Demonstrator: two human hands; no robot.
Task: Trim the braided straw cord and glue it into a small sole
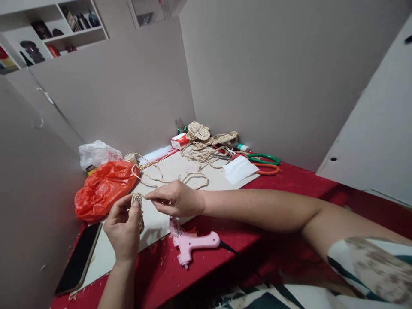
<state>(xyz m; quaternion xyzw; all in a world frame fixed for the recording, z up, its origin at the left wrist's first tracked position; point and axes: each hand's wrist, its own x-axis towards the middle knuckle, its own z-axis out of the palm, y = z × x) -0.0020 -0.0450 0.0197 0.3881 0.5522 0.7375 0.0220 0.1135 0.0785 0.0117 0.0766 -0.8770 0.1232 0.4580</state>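
Note:
My left hand pinches a small coiled piece of straw rope between thumb and fingers, holding it upright above the white board. Part of that piece is hidden behind the thumb. Close beside it, my right hand is closed with its fingertips on the rope strand that leaves the coil. A loose length of the rope loops across the board behind my hands. Below my right hand, a pink hot glue gun lies on the red cloth, its nozzle end resting at the board's edge.
A phone lies at the left edge beside an orange plastic bag. Several woven rope pieces are heaped in the back corner. Scissors with green and orange handles and white paper lie at the right of the white board.

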